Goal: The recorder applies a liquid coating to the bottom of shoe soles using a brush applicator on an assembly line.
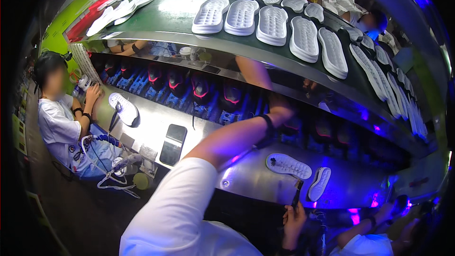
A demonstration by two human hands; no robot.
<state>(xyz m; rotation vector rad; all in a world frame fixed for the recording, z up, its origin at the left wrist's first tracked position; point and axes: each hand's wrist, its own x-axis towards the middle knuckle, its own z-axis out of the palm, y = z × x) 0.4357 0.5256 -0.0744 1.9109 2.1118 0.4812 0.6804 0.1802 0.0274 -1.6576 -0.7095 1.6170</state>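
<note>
My left arm in a white sleeve stretches forward over the steel bench (pixel 246 175). My left hand (pixel 280 108), with a black band at the wrist, reaches into the lower tier among dark shoes with pink trim (pixel 231 96); whether its fingers grip anything is hidden. My right hand (pixel 294 219) is low at the bench's near edge, closed around a dark brush (pixel 297 193) that points up toward two white shoe soles. One sole (pixel 288 165) lies flat with its tread up. The other sole (pixel 320 183) lies just right of the brush tip.
A green upper belt (pixel 175 14) carries several white soles (pixel 272 23). A dark phone (pixel 173 143) and another white sole (pixel 124 108) lie on the bench to the left, by a seated co-worker (pixel 61 123). Another person's hand (pixel 381 212) is at lower right.
</note>
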